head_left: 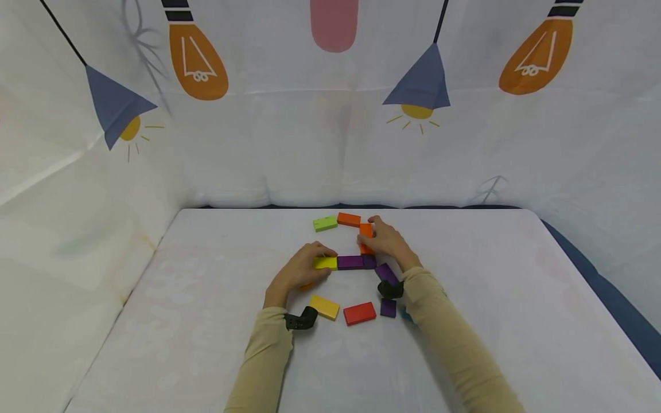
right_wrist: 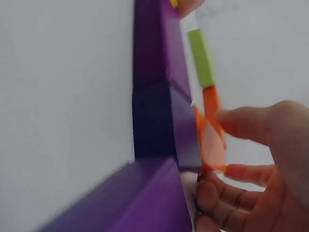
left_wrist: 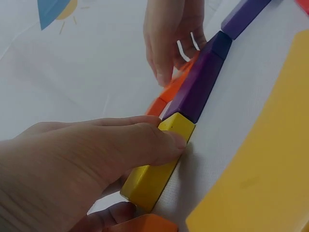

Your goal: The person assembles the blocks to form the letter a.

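Observation:
My left hand (head_left: 298,268) pinches a yellow block (head_left: 325,263) between thumb and fingers, its end against a long purple block (head_left: 350,263). A small dark purple block (head_left: 369,262) continues that row. Just behind the row, my right hand (head_left: 389,241) holds an orange block (head_left: 365,230) by its sides, as the right wrist view shows with the thumb and fingers (right_wrist: 241,171) on either side. Farther back lie another orange block (head_left: 349,219) and a lime green block (head_left: 325,223). Partly under the left hand is a further orange block (left_wrist: 145,224).
A tilted purple block (head_left: 386,274), a small purple block (head_left: 388,308), a red block (head_left: 360,314) and a yellow block (head_left: 325,307) lie nearer me. A teal piece (head_left: 408,315) is mostly hidden by the right sleeve. The white table (head_left: 206,355) meets a printed cloth behind.

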Action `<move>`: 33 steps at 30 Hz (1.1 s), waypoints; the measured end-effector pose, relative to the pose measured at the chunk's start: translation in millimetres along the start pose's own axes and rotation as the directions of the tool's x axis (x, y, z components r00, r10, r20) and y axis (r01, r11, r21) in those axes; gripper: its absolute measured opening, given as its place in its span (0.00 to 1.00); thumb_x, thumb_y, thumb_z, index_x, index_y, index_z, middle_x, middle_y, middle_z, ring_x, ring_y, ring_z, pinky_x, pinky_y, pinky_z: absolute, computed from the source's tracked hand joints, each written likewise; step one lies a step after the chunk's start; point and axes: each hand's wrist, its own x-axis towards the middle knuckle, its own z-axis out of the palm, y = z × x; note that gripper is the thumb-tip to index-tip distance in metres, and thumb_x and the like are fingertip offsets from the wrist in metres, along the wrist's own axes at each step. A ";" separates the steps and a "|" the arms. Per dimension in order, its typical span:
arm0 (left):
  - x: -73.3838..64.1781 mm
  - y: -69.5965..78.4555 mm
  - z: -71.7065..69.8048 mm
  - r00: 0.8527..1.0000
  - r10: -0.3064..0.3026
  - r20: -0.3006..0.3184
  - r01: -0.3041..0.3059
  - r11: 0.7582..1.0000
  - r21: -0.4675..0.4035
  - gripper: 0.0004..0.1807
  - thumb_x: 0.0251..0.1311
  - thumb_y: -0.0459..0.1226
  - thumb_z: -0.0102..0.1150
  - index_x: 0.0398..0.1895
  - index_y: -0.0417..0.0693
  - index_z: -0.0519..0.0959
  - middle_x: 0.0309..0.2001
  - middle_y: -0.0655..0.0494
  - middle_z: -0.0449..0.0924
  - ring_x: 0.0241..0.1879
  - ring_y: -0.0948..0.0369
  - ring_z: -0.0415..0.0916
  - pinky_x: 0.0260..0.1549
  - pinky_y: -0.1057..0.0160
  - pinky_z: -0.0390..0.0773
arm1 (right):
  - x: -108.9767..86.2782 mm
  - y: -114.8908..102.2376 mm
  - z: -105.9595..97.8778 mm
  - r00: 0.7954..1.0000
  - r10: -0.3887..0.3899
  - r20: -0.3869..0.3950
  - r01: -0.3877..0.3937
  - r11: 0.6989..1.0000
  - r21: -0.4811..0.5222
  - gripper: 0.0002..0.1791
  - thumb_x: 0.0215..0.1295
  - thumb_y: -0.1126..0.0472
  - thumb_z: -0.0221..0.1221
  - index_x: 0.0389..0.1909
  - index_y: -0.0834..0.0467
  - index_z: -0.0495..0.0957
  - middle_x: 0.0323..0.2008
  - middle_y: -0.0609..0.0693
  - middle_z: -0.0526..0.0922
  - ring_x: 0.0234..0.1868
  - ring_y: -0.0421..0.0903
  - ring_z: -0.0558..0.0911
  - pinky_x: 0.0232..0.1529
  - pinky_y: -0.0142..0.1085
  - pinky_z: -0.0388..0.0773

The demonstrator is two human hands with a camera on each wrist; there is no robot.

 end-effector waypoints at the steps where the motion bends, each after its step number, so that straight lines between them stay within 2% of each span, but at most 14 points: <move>1: 0.0 -0.3 0.5 1.000 -0.002 0.001 0.002 1.000 0.002 0.18 0.57 0.36 0.63 0.52 0.50 0.79 0.50 0.55 0.77 0.53 0.57 0.69 0.59 0.55 0.69 | -1.2 1.1 1.3 1.000 -0.001 -0.003 0.001 1.000 0.020 0.37 0.64 0.45 0.54 0.69 0.55 0.54 0.55 0.60 0.72 0.50 0.54 0.73 0.58 0.51 0.71; 4: 0.1 -1.3 2.3 1.000 -0.011 0.005 0.011 1.000 -0.001 0.18 0.57 0.36 0.63 0.52 0.51 0.79 0.50 0.56 0.76 0.54 0.57 0.69 0.59 0.55 0.69 | -5.3 5.5 5.6 1.000 -0.021 -0.021 0.022 0.998 0.054 0.37 0.65 0.48 0.54 0.70 0.56 0.53 0.53 0.60 0.71 0.49 0.53 0.72 0.56 0.50 0.72; 9: 1.5 -2.4 6.3 1.000 -0.016 0.009 0.016 1.000 -0.015 0.17 0.57 0.36 0.63 0.52 0.52 0.79 0.50 0.56 0.76 0.53 0.57 0.68 0.59 0.55 0.69 | -17.4 13.8 11.4 0.997 -0.041 -0.069 0.048 0.994 0.102 0.36 0.67 0.51 0.53 0.71 0.57 0.52 0.56 0.60 0.69 0.53 0.54 0.72 0.57 0.50 0.72; 14: 2.2 -2.0 8.7 1.000 -0.006 0.008 0.006 1.000 -0.005 0.17 0.57 0.36 0.63 0.52 0.51 0.79 0.50 0.56 0.76 0.53 0.57 0.69 0.59 0.55 0.69 | -28.9 21.7 17.5 0.991 -0.072 -0.110 0.087 0.986 0.143 0.30 0.68 0.55 0.52 0.69 0.58 0.58 0.59 0.60 0.69 0.57 0.56 0.71 0.59 0.50 0.71; 19: 1.7 -2.0 9.3 1.000 0.002 0.000 -0.002 1.000 -0.014 0.18 0.57 0.36 0.63 0.52 0.51 0.79 0.50 0.56 0.76 0.53 0.57 0.69 0.59 0.54 0.70 | -32.4 27.0 21.9 0.972 -0.150 -0.182 0.180 0.970 0.161 0.25 0.68 0.60 0.52 0.65 0.60 0.65 0.60 0.61 0.70 0.57 0.57 0.73 0.60 0.51 0.70; 24: 1.2 -3.3 8.9 1.000 0.007 -0.002 -0.007 1.000 -0.008 0.18 0.57 0.36 0.63 0.52 0.51 0.79 0.50 0.56 0.76 0.54 0.57 0.70 0.59 0.54 0.70 | -33.0 31.3 25.1 0.957 -0.195 -0.214 0.231 0.960 0.160 0.23 0.68 0.62 0.53 0.63 0.60 0.69 0.61 0.61 0.71 0.56 0.58 0.75 0.57 0.51 0.72; 30: 1.8 -4.8 6.5 1.000 0.010 -0.013 -0.010 1.000 0.016 0.18 0.57 0.36 0.64 0.52 0.52 0.78 0.50 0.57 0.77 0.54 0.58 0.69 0.59 0.56 0.69 | -29.8 34.1 25.7 0.959 -0.198 -0.204 0.236 0.955 0.183 0.22 0.69 0.61 0.52 0.64 0.56 0.69 0.63 0.58 0.70 0.57 0.57 0.74 0.57 0.51 0.72; 33: 2.1 -4.8 3.9 1.000 -0.001 -0.010 0.001 1.000 0.014 0.19 0.57 0.37 0.64 0.53 0.52 0.78 0.51 0.57 0.76 0.54 0.58 0.69 0.60 0.55 0.69 | -28.1 33.3 25.5 0.966 -0.172 -0.193 0.211 0.956 0.205 0.23 0.69 0.60 0.51 0.64 0.54 0.68 0.63 0.56 0.70 0.58 0.56 0.74 0.58 0.50 0.72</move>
